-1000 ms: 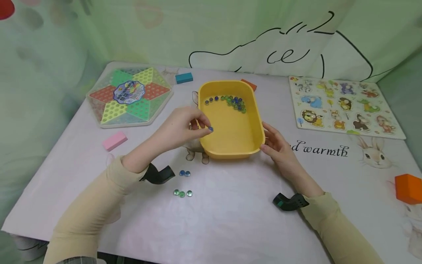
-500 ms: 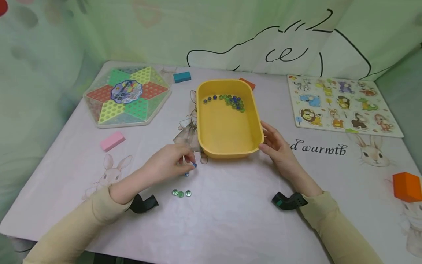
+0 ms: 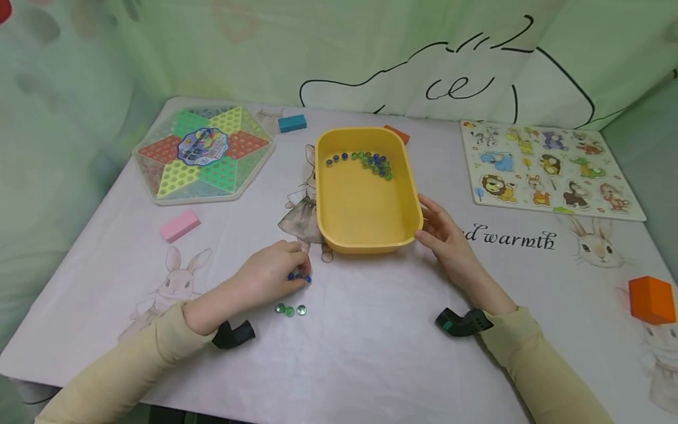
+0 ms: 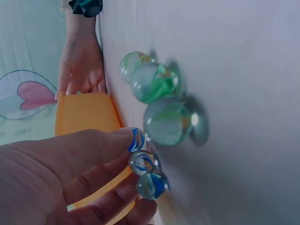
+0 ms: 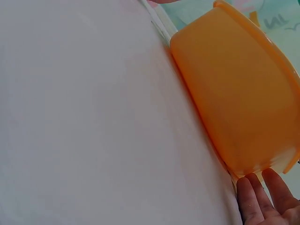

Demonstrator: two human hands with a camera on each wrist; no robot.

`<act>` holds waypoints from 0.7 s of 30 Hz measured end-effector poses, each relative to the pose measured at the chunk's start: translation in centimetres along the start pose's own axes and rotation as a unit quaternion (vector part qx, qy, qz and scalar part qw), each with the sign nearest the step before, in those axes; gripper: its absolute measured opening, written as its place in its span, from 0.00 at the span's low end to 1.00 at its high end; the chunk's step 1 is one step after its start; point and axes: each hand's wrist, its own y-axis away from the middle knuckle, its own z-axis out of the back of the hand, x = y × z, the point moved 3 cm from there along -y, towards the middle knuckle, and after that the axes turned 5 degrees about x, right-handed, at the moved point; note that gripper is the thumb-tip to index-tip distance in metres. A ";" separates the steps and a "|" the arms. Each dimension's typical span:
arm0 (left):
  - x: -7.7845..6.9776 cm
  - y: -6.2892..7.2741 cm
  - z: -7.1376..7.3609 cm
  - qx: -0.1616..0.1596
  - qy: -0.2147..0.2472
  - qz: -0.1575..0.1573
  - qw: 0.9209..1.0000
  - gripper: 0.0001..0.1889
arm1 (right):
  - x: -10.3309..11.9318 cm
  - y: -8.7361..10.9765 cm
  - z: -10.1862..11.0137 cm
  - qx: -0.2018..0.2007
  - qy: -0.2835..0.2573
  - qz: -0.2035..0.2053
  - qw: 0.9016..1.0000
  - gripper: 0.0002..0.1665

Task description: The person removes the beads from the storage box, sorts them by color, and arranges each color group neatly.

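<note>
On the pale tablecloth [image 3: 365,341], just short of the yellow tub [image 3: 371,221], the left hand [image 3: 271,272] pinches a blue-swirled marble [image 4: 137,139] at the tip of its thumb, the other fingers bent behind it. Two more blue marbles [image 4: 142,162] sit right beside that one, making a short row under the fingers. Nearer the person lie three green marbles [image 3: 289,311], two of them close together and the third slightly to the right. The right hand [image 3: 450,241] rests its thumb and extended fingers against the tub's near right corner, touching the wall without wrapping round it. The tub stands upright, and inside it a cluster of blue and green marbles [image 3: 376,159] gathers toward the far end, a few blue ones trailing left. To the left are a pink block [image 3: 180,225] and a star-patterned game board [image 3: 203,153]; beyond the tub, a blue block [image 3: 292,123] and a partly hidden red-orange block [image 3: 399,134]. Rightward lie an animal puzzle board [image 3: 553,171] and an orange block [image 3: 652,300].
</note>
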 end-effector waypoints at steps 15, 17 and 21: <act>0.2 0.2 -0.1 0.006 0.018 0.007 1.000 0.04 | -0.1 -0.1 0.1 0.004 -0.009 0.004 1.000 0.36; 0.2 0.1 0.2 0.013 0.016 0.010 1.000 0.04 | -0.1 -0.1 0.1 0.004 -0.008 0.002 1.000 0.36; -0.1 -0.2 2.1 0.010 0.023 0.020 0.999 0.06 | 0.0 0.0 0.1 0.004 -0.008 0.001 1.000 0.36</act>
